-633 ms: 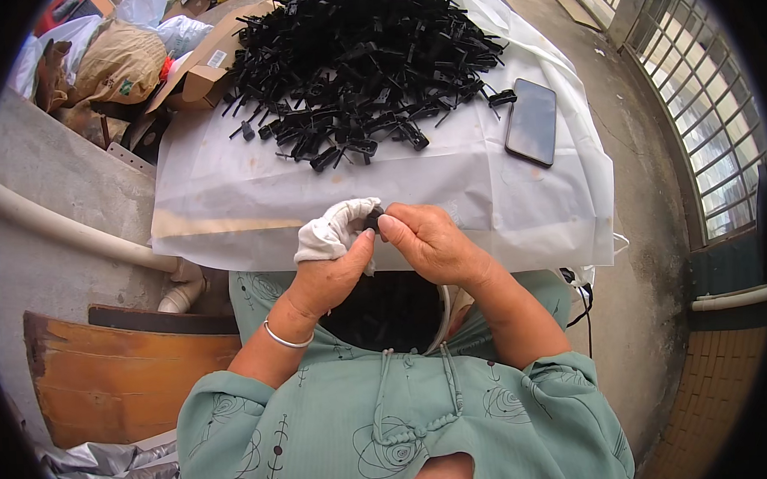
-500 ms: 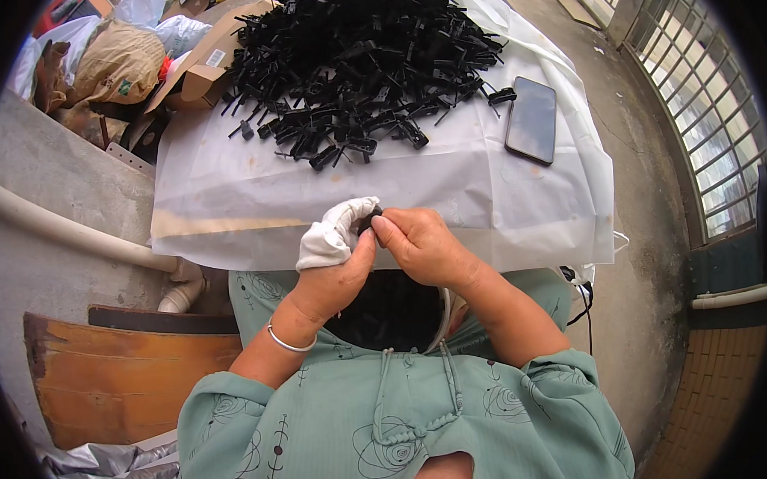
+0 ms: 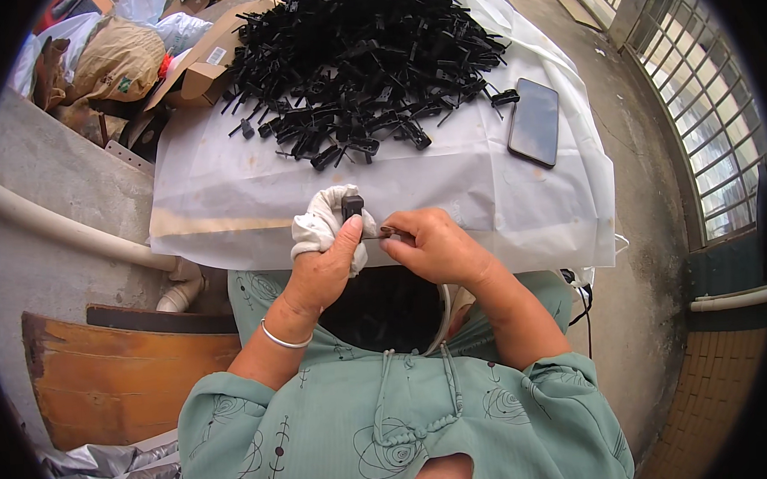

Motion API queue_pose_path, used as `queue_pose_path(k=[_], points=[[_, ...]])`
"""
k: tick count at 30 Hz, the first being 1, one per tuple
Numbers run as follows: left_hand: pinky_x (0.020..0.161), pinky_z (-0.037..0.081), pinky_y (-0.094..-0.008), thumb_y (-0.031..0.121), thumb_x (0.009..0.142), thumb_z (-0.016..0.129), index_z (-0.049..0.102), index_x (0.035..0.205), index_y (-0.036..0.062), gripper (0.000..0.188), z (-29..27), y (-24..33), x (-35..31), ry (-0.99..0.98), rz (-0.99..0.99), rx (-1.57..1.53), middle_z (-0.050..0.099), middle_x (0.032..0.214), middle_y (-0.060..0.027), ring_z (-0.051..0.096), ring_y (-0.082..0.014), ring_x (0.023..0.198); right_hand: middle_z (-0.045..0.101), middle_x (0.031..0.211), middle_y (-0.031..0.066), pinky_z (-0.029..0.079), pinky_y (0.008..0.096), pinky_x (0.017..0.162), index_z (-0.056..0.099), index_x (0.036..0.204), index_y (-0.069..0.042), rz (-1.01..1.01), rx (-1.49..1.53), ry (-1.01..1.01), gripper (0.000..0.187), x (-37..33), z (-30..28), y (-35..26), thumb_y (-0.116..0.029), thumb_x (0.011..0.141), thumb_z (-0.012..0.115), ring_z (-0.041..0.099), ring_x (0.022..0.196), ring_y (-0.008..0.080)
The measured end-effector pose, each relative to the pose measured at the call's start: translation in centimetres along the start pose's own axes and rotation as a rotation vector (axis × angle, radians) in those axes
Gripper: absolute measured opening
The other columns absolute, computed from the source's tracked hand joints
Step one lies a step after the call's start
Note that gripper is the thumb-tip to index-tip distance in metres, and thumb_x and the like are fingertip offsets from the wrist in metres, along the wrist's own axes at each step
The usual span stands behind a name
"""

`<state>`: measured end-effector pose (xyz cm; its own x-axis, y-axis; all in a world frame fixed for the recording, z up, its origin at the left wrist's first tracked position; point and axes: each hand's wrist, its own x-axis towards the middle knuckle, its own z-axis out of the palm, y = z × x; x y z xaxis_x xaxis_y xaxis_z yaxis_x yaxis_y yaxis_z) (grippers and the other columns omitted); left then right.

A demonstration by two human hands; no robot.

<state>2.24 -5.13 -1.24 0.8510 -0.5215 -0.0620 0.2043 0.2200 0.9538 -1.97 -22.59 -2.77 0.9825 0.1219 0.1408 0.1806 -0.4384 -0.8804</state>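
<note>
My left hand, its fingers covered by a white cloth glove, grips a small black plastic part with the bare thumb pressed on it. Just to the right, my bare right hand is pinched closed beside that part. A thin dark piece shows at its fingertips, too small to name. Both hands are over the near edge of a table covered with a white sheet. Farther back lies a large heap of similar black plastic parts, many with thin stems.
A dark phone lies to the right of the heap. Below my hands, between my knees, stands a bucket with a pale rim. Cardboard and bags crowd the far left. A pale pipe runs along the left wall.
My hands have moved slightly apart. The black part now stands upright in my left hand, more of it showing, and the right fingertips have drawn off to its right side.
</note>
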Motion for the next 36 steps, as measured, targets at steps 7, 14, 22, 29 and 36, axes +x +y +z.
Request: queue_pose_path(k=[7, 14, 22, 29, 36], points=[[0.047, 0.035, -0.0175, 0.006, 0.091, 0.043, 0.040, 0.121, 0.0025, 0.030, 0.4, 0.5, 0.0, -0.080, 0.011, 0.341, 0.051, 0.080, -0.0027, 0.040, -0.0028, 0.053, 0.054, 0.064, -0.0007, 0.039, 0.0228, 0.053, 0.062, 0.085, -0.002, -0.116, 0.222, 0.168, 0.011, 0.3, 0.3, -0.1, -0.011, 0.081, 0.067, 0.044, 0.056, 0.0076], [0.047, 0.033, -0.0163, 0.004, 0.086, 0.044, 0.044, 0.114, 0.0023, 0.027, 0.7, 0.6, -0.2, -0.203, -0.161, 0.107, 0.049, 0.077, 0.0010, 0.038, -0.0011, 0.055, 0.047, 0.061, -0.0013, 0.036, 0.0242, 0.051, 0.056, 0.080, -0.002, -0.044, 0.251, 0.153, 0.015, 0.3, 0.3, 0.2, -0.014, 0.085, 0.064, 0.039, 0.056, 0.0076], [0.076, 0.044, -0.0278, 0.002, 0.082, 0.045, 0.046, 0.107, 0.0001, 0.026, 0.6, -0.8, -0.1, -0.097, 0.257, 0.793, 0.052, 0.091, -0.0061, 0.050, -0.0142, 0.082, 0.051, 0.062, 0.0139, 0.041, 0.0319, 0.055, 0.054, 0.079, 0.001, -0.022, 0.172, -0.044, 0.026, 0.3, 0.9, 0.1, -0.019, 0.094, 0.048, 0.043, 0.056, 0.0171], [0.076, 0.044, -0.0297, 0.003, 0.083, 0.044, 0.045, 0.107, -0.0008, 0.025, 0.3, -0.2, -1.2, -0.077, 0.053, 0.562, 0.053, 0.091, -0.0144, 0.052, -0.0224, 0.080, 0.050, 0.061, 0.0120, 0.041, 0.0318, 0.055, 0.053, 0.077, 0.001, -0.032, 0.291, -0.043, 0.026, 0.3, 2.1, 0.0, -0.017, 0.094, 0.047, 0.043, 0.055, 0.0164], [0.065, 0.045, -0.0262, 0.005, 0.086, 0.045, 0.044, 0.110, 0.0006, 0.025, 0.1, -0.2, -1.4, -0.074, 0.288, 0.869, 0.054, 0.078, -0.0075, 0.051, -0.0129, 0.069, 0.049, 0.061, 0.0071, 0.040, 0.0305, 0.056, 0.053, 0.075, 0.001, -0.077, 0.198, -0.038, 0.030, 0.4, 2.4, -0.1, -0.020, 0.095, 0.045, 0.041, 0.057, 0.0134]])
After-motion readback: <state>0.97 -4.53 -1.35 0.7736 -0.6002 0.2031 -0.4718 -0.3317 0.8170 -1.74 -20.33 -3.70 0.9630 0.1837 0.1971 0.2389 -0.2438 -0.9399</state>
